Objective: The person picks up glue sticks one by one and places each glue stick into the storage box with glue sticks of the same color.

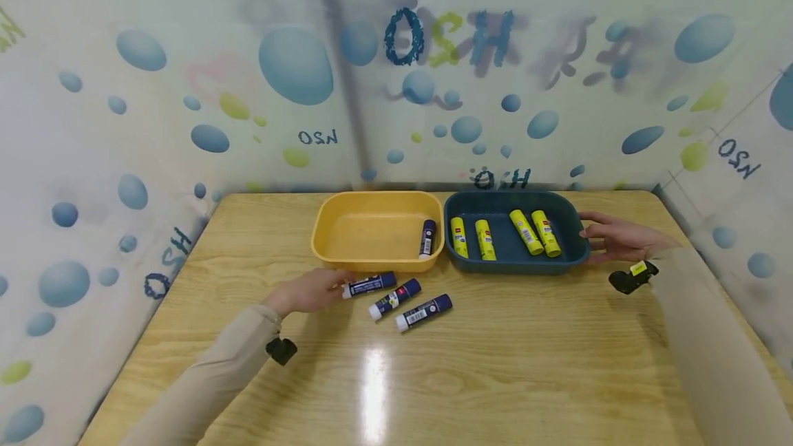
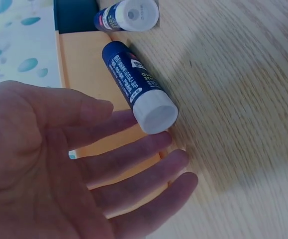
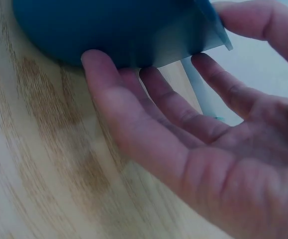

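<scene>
At the near edge of the worktop (image 1: pixel 526 370), two pale sleeves reach in, each with a small black device at the wrist. Ahead lie three navy glue sticks with white ends, slanted and roughly side by side: the nearest stick (image 1: pixel 424 313), the middle stick (image 1: pixel 394 299), and the farthest stick (image 1: pixel 369 285), just before the yellow tray. The left hand (image 1: pixel 314 289) is at that farthest stick's white end, its fingers loosely spread and not closed around it. Beyond, the yellow tray (image 1: pixel 372 266) holds one navy glue stick (image 1: pixel 427 239) by its right wall. Just beside it, the blue tray (image 1: pixel 514 268) holds four yellow glue sticks (image 1: pixel 486 241), two on the left and two near the middle. The right hand (image 1: pixel 622 236) grips this tray's right end, thumb at the rim, fingertips against the outer wall. Behind everything hangs a bubble-patterned sheet (image 1: pixel 297 67).
</scene>
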Tool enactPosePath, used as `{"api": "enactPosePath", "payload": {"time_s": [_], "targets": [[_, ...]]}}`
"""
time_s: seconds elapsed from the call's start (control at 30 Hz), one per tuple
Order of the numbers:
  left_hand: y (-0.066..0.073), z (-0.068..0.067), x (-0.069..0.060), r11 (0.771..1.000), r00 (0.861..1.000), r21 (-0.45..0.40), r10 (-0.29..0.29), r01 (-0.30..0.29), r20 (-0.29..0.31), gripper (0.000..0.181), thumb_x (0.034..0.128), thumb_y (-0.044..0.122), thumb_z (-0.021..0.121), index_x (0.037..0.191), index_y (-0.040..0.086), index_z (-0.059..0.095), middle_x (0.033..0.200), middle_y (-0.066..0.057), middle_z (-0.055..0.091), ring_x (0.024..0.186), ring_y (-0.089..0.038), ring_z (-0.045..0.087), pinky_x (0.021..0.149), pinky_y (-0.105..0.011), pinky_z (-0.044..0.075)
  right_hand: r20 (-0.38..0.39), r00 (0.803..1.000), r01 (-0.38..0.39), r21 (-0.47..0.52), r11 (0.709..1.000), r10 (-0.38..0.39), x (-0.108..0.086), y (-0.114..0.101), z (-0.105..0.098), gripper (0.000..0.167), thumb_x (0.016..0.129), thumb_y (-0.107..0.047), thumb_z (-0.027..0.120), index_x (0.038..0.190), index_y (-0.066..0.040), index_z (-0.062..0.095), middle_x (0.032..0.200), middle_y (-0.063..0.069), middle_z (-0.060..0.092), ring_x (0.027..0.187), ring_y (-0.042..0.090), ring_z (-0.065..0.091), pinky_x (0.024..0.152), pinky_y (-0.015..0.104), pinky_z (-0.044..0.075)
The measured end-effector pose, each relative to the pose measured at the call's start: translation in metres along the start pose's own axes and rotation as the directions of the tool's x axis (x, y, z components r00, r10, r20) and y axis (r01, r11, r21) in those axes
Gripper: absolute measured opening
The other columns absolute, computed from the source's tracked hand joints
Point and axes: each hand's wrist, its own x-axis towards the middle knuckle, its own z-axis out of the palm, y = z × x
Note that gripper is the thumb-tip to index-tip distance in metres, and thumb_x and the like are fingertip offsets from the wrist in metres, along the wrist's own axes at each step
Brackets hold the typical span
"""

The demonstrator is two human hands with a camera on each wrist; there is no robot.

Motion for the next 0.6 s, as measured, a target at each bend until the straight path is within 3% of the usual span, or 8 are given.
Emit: {"api": "enactPosePath", "payload": {"time_s": [0.2, 0.3, 0.47, 0.6], "targets": [[0.003, 0.003, 0.003, 0.996, 0.997, 0.055, 0.066, -0.063, -0.044, 0.027, 0.0893, -0.006, 0.053, 0.116, -0.008, 0.057, 0.115, -0.023, 0.062, 0.106, -0.037, 0.059, 0.091, -0.049, 0.048, -0.023, 1.0, -0.015, -0.01, 1.0, 0.015, 0.001, -0.002, 0.003, 0.038, 0.1, -0.003, 0.044, 0.129, -0.025, 0.032, 0.115, 0.004, 0.052, 0.101, 0.02, 0.06, 0.09, 0.046, 0.051], [0.005, 0.006, 0.008, 0.992, 0.996, 0.117, 0.063, -0.056, -0.06, 0.028, 0.0876, -0.006, 0.056, 0.115, -0.008, 0.058, 0.114, -0.022, 0.062, 0.103, -0.035, 0.06, 0.09, -0.047, 0.049, -0.022, 1.0, -0.017, -0.011, 1.0, 0.017, 0.0, -0.003, 0.004, 0.04, 0.099, -0.003, 0.045, 0.13, -0.024, 0.031, 0.115, 0.004, 0.052, 0.101, 0.02, 0.06, 0.09, 0.046, 0.051], [0.01, 0.013, 0.016, 0.97, 0.997, 0.242, -0.009, 0.027, -0.075, 0.02, 0.0885, 0.0, 0.063, 0.108, -0.002, 0.06, 0.099, -0.015, 0.064, 0.089, -0.029, 0.062, 0.081, -0.044, 0.051, -0.031, 0.999, -0.028, -0.031, 0.999, 0.027, 0.0, -0.004, 0.004, 0.044, 0.098, -0.003, 0.047, 0.133, -0.023, 0.028, 0.117, 0.006, 0.049, 0.101, 0.021, 0.059, 0.09, 0.045, 0.051], [0.018, 0.018, 0.021, 0.945, 0.99, 0.306, -0.086, 0.116, -0.109, 0.018, 0.0875, 0.007, 0.069, 0.102, 0.003, 0.061, 0.089, -0.011, 0.063, 0.081, -0.027, 0.062, 0.074, -0.043, 0.052, -0.05, 0.998, -0.041, -0.049, 0.998, 0.039, 0.002, -0.006, 0.004, 0.049, 0.098, -0.002, 0.045, 0.138, -0.021, 0.023, 0.118, 0.008, 0.045, 0.1, 0.021, 0.059, 0.088, 0.045, 0.052]]}}
